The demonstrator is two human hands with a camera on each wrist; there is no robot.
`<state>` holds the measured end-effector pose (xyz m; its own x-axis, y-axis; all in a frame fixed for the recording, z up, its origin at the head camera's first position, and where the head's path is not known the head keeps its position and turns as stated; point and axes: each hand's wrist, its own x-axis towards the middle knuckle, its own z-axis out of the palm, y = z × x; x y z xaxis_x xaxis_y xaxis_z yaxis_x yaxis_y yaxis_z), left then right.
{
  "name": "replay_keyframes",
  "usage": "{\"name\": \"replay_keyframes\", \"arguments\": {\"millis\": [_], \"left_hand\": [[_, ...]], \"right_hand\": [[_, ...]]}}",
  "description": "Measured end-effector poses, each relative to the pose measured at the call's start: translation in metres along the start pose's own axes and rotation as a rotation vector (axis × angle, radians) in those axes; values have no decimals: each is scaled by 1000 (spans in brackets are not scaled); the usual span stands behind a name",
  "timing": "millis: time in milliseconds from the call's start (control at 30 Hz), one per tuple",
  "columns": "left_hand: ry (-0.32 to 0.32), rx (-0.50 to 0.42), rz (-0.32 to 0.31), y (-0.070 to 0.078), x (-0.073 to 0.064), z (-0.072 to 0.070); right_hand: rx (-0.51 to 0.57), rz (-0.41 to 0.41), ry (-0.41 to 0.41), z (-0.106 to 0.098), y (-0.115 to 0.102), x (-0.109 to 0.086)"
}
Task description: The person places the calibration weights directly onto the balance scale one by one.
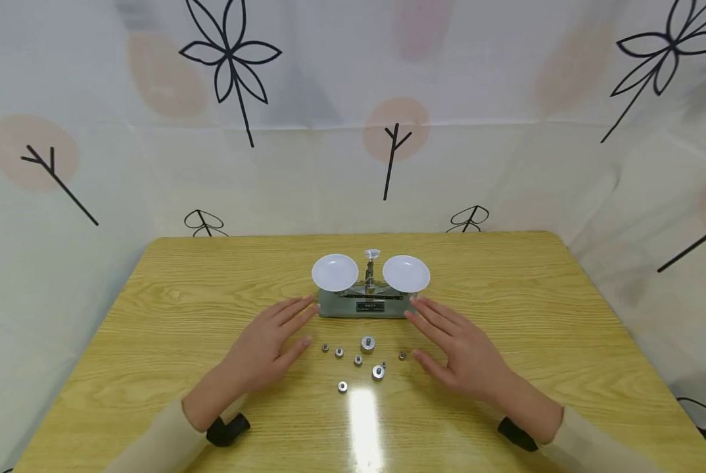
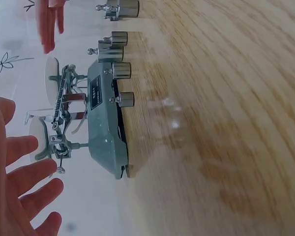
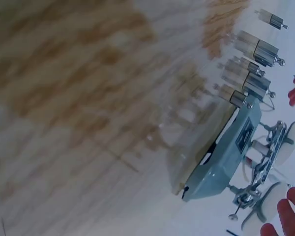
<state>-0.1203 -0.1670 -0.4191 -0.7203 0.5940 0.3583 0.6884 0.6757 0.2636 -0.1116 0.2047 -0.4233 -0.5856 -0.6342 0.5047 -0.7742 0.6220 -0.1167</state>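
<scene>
A grey-green balance scale [image 1: 367, 305] stands on the table with two white pans, the left pan [image 1: 335, 272] and the right pan [image 1: 406, 274]. My left hand [image 1: 264, 345] hovers by the scale's left end, fingers extended and holding nothing. By the right end is my right hand [image 1: 465, 351], its fingers also straight and its palm turned inward. Whether any fingertip touches the base, I cannot tell. Several metal weights with knobs stand between the hands, among them a large weight [image 1: 367, 344], another weight [image 1: 378, 372] and a small weight [image 1: 402, 355] near the right thumb.
The wooden table [image 1: 211, 276] ends at a back edge along a pale patterned cloth [image 1: 311, 177]. A bright light reflection [image 1: 365, 427] lies on the tabletop in front of the weights. Black straps [image 1: 227, 430] are worn at both wrists.
</scene>
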Motion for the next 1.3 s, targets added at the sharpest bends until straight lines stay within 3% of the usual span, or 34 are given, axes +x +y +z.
{"name": "replay_keyframes", "arguments": {"millis": [200,533,767,1033,1300], "left_hand": [[16,-150,-71,-7,0,6],[9,-522,-319,-23,2,16],[-2,-629,-398,-32,8,24],[-6,-692,-444,-38,24,34],[-31,-746,-489,-44,35,43]], "right_hand": [[88,129,-18,1,-3,-2],[275,228,-9,8,0,-3],[406,321,-38,11,2,-2],[674,526,-147,14,2,1],[836,594,-277,19,10,2]]}}
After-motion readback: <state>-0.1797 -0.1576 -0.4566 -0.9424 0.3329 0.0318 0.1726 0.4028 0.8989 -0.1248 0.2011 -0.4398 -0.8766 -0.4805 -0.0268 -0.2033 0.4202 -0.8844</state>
